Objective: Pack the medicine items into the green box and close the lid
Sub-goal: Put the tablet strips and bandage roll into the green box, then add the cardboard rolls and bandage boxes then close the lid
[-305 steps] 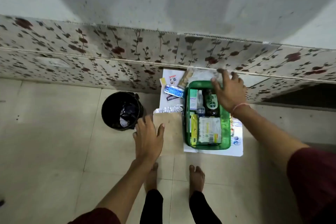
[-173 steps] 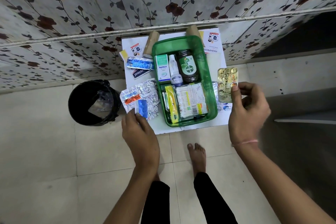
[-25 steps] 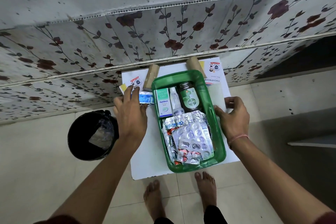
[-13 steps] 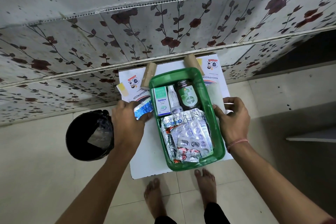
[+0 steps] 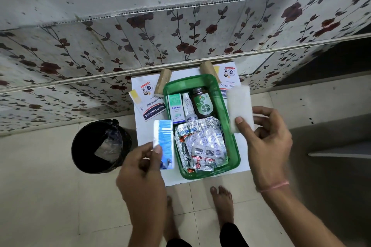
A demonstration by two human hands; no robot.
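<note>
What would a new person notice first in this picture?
The green box in the centre, crowded with silver pill strips and a Dettol bottle. The left hand holds a blue packet beside it; the right hand holds a white pad.

The green box (image 5: 230, 126) sits by a black bin (image 5: 80, 146), under grey panels (image 5: 180, 32) patterned with dark-red roses.

I see a black bin (image 5: 101, 146) on the tiled floor (image 5: 50, 196), left of a white board (image 5: 148, 136); something pale and crumpled lies inside it; behind runs a wall panel (image 5: 180, 32) printed with dark red flowers; two cardboard rolls (image 5: 163, 81) lean against it.
</note>
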